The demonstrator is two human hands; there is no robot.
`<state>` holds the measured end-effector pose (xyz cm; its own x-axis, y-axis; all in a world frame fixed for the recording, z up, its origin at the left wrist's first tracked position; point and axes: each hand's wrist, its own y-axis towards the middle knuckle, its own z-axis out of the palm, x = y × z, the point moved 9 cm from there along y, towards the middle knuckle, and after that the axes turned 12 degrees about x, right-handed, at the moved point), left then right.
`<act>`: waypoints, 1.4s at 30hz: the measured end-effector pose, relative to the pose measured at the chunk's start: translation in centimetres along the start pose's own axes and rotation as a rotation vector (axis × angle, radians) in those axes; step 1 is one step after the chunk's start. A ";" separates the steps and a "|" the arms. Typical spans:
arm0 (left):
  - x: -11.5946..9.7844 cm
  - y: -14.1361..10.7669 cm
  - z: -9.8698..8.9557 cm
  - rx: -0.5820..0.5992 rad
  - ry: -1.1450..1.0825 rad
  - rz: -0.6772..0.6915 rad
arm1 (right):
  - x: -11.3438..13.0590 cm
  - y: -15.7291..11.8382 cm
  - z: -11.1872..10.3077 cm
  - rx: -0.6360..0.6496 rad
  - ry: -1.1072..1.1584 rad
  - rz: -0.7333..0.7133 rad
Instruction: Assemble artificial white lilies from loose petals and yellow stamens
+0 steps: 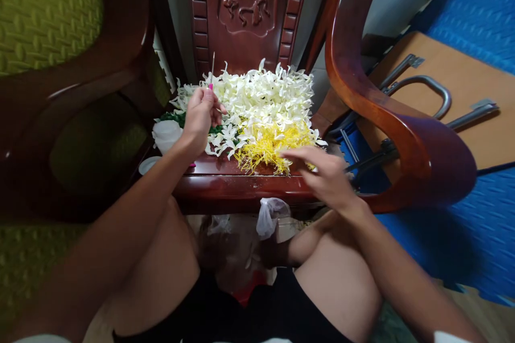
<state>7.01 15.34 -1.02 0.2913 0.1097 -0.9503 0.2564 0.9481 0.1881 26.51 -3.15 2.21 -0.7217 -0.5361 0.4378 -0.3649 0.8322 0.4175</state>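
My left hand [202,115] is closed around a slim tool with a pink handle [211,87] and a thin metal shaft [213,67] pointing up. Just beyond it spreads a large pile of white artificial flowers [261,91]. Yellow thread-like stamens [265,147] lie in a heap at the pile's front edge. Over the right side of that heap hovers my right hand [324,171], slightly blurred, its index finger stretched out and the fingers apart; nothing shows between them. Some dark green pieces [173,117] peek out behind my left wrist.
The flowers rest on a carved wooden chair's seat [241,187], with a curved armrest [418,144] on the right. A white cup-like object [166,135] stands at left. A plastic bag [270,217] hangs below the seat. A folded table [454,102] lies on blue mats [483,27].
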 end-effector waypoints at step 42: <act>5.7 -3.6 0.9 0.634 0.920 -0.285 | -13.2 11.3 4.8 0.055 0.652 0.368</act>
<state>8.60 12.29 -6.93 -0.5671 0.3393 -0.7505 0.6980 0.6817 -0.2192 29.08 13.98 -2.61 -0.3146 -0.1825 0.9315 -0.2087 0.9706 0.1197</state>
